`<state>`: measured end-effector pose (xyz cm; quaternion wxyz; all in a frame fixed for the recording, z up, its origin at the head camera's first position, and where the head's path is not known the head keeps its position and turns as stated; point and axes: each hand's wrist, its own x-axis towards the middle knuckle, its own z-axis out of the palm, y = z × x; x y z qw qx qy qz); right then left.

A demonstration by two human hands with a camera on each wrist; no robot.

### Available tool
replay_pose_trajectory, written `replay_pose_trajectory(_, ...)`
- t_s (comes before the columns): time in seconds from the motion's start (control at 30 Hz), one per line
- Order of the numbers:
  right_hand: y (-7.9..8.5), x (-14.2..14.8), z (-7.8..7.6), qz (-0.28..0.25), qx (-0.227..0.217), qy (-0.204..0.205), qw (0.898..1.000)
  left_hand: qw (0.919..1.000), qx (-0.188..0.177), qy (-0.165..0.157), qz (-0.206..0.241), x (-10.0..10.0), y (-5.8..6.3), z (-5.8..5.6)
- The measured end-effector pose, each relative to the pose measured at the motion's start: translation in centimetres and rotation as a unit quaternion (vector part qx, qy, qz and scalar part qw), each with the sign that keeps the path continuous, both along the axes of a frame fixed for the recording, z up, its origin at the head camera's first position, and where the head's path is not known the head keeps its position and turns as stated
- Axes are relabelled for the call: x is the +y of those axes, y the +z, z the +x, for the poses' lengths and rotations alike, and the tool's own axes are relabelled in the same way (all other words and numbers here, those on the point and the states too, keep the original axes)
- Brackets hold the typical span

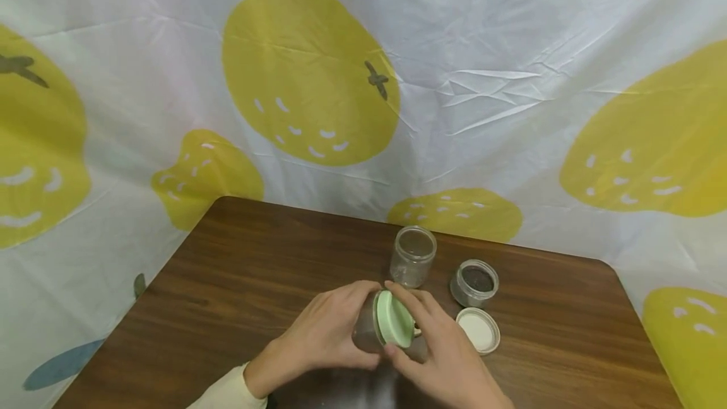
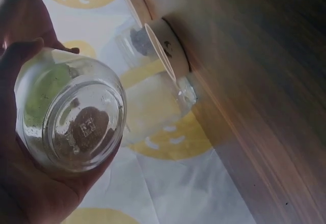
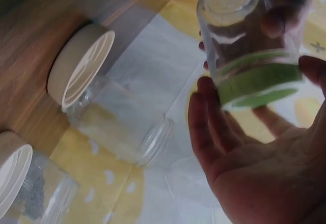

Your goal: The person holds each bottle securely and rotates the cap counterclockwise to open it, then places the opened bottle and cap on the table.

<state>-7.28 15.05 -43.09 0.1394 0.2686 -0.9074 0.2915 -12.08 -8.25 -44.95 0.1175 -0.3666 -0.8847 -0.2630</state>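
A clear jar [image 2: 84, 122] with a green lid [image 1: 396, 319] is held tilted above the table, its lid side toward my right hand. My left hand [image 1: 324, 336] grips the jar body, fingers and thumb curled round it. At the rim of the green lid, my right hand [image 1: 440, 349] pinches with thumb and fingertips. The right wrist view shows the lid [image 3: 260, 84] seated over the jar's mouth, with the palm facing it. Embossed marks show on the jar's base in the left wrist view.
Behind the hands stands an open clear jar [image 1: 413, 257]. To its right is a shorter open jar [image 1: 474, 284] with dark contents. A cream lid [image 1: 479, 331] lies inside up beside my right hand; another cream lid [image 3: 81, 66] is nearby. A fruit-print curtain hangs behind the wooden table [image 1: 255, 257].
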Motion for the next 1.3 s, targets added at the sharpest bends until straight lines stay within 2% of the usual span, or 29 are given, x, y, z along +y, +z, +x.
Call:
replay_pose_trajectory(0.13,0.2,1.0,-0.3,-0.004,-0.003,0.041,0.999,0.9998,-0.013,-0.015,0.000,0.1,-0.1,-0.1)
replay_pose_trajectory(0.27,0.1,1.6,-0.4,-0.009,-0.012,0.060,0.998,0.9996,-0.019,-0.019,-0.003,0.1,-0.2,0.0)
replay_pose_trajectory(0.57,-0.2,1.8,-0.2,-0.022,-0.052,0.063,0.996,0.9993,-0.022,-0.030,-0.005,0.0,-0.2,0.0)
replay_pose_trajectory(0.7,0.0,1.7,-0.1,-0.032,-0.043,0.044,0.998,0.9991,-0.014,-0.040,0.005,-0.1,-0.3,-0.1)
replay_pose_trajectory(0.87,-0.1,1.0,-0.5,-0.103,0.019,-0.017,0.994,0.9989,0.008,-0.044,0.012,0.0,-0.4,-0.2)
replay_pose_trajectory(0.93,-0.3,0.5,-0.5,-0.106,0.030,-0.069,0.991,0.9990,0.013,-0.042,0.008,0.0,-0.4,-0.1)
replay_pose_trajectory(1.0,-0.3,-0.1,-0.4,-0.080,0.027,-0.133,0.987,0.9990,0.021,-0.040,0.005,0.1,-0.3,0.0)
replay_pose_trajectory(1.1,-0.1,-0.7,-0.2,-0.023,-0.005,-0.218,0.976,0.9981,0.047,-0.038,-0.001,0.3,-0.3,0.0)
replay_pose_trajectory(1.2,0.3,-1.1,0.0,0.018,-0.037,-0.256,0.966,0.9966,0.072,-0.041,-0.004,0.4,-0.4,0.0)
replay_pose_trajectory(1.3,0.6,-1.5,0.3,0.034,-0.051,-0.259,0.964,0.9954,0.085,-0.042,-0.010,0.4,-0.3,0.1)
